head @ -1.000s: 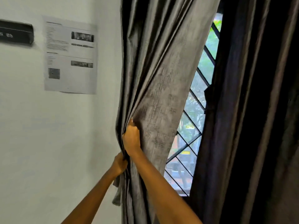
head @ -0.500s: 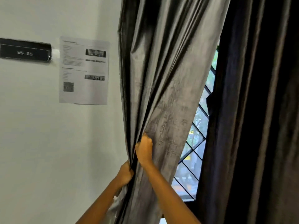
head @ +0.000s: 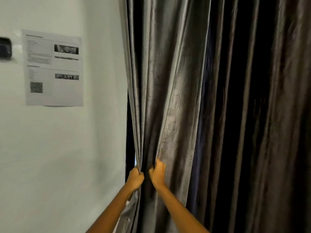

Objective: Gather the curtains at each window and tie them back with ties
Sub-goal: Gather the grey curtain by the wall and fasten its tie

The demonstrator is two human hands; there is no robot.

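Observation:
A grey, shiny left curtain (head: 170, 84) hangs in folds beside the white wall. My left hand (head: 135, 178) grips its outer edge folds low down. My right hand (head: 158, 174) grips a bunch of folds a little to the right, both at the same height and close together. A darker right curtain (head: 262, 115) hangs next to it, and the two overlap so the window is hidden. A thin strip of light shows behind the left edge. No tie is visible.
A printed paper sheet (head: 53, 68) is stuck on the white wall (head: 58, 157) to the left. A dark plaque (head: 5, 47) sits at the left frame edge.
The gap that showed the window grille has closed as the left curtain swung right. My hands have come closer together, now level, and the view has shifted.

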